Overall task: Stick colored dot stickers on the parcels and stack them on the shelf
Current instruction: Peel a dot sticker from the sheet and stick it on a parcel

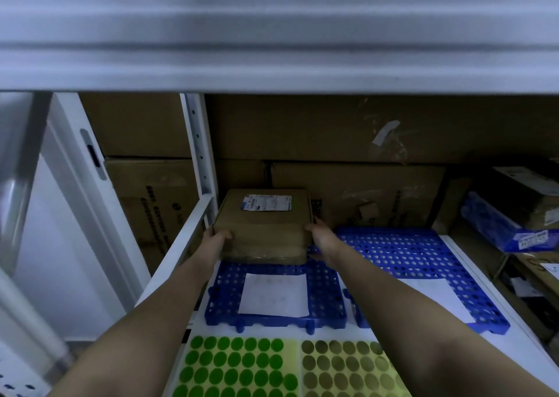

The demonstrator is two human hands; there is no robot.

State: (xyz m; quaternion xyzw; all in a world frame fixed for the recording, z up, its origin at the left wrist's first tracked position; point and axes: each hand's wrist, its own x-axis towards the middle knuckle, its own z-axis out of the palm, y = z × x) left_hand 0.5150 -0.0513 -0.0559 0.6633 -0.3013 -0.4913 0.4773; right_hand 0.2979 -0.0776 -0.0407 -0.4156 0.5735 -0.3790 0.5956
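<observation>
I have the parcel between both hands at the back left corner of the shelf, its base on or just above the far edge of the left blue mat; I cannot tell whether it has touched down. My left hand clasps its near left corner, thumb on top. My right hand presses flat against the right side, fingers straight.

It is a plain cardboard box with a white label near the far edge of its top and what looks like clear tape across the front. I judge it stiff and fairly light, since two hands hold it at full reach without trouble. The taped face may be slippery, so the bare side walls and corners are the places to hold.

No dot shows on the faces I can see. The green sheet and the olive sheet lie at the shelf's near edge.
</observation>
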